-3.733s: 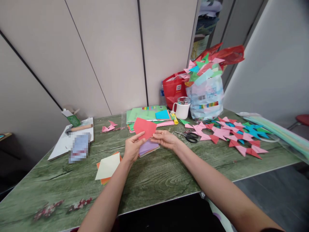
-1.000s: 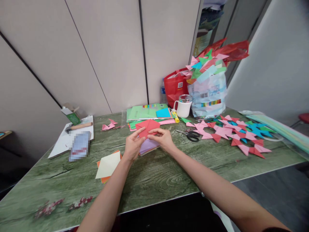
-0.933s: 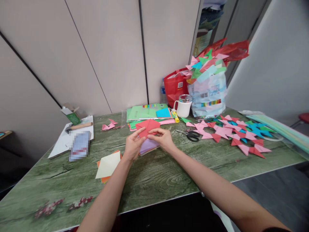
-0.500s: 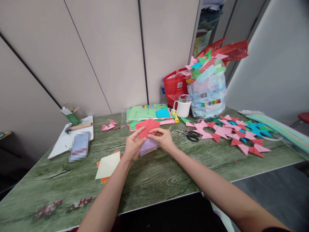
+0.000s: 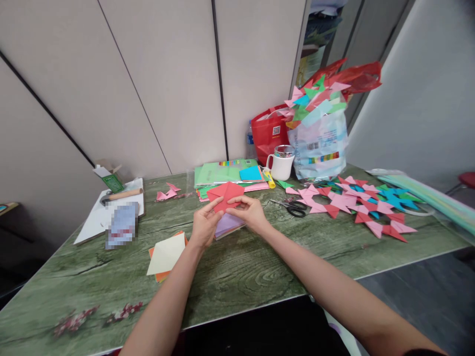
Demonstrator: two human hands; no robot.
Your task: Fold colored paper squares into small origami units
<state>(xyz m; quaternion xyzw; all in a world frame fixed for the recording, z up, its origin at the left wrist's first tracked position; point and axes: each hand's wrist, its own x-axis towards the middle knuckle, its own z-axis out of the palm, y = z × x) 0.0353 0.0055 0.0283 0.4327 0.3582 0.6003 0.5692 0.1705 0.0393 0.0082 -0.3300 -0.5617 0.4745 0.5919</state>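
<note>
A red sheet of origami paper [image 5: 227, 192], with crease lines across it, is held up between both hands. My left hand [image 5: 205, 225] pinches its lower left part between thumb and fingers. On the lower right, my right hand [image 5: 251, 212] grips it the same way. Beneath the hands lies a stack of paper with a purple sheet [image 5: 227, 225] on top. Beside my left forearm is a small pile of square paper, a cream sheet [image 5: 166, 253] over orange ones. Fingers cover the lower part of the red paper.
Black-handled scissors [image 5: 296, 209] lie right of the hands. Pink and red folded paper pieces [image 5: 343, 201] spread beyond them. Behind stand a white mug [image 5: 282, 164], a stuffed plastic bag [image 5: 319, 143] and green paper packs [image 5: 222, 174]. A hammer [image 5: 122, 195] rests on a white board at left.
The red paper has shifted very slightly left in my hands. Both hands keep nearly the same place and grip.
</note>
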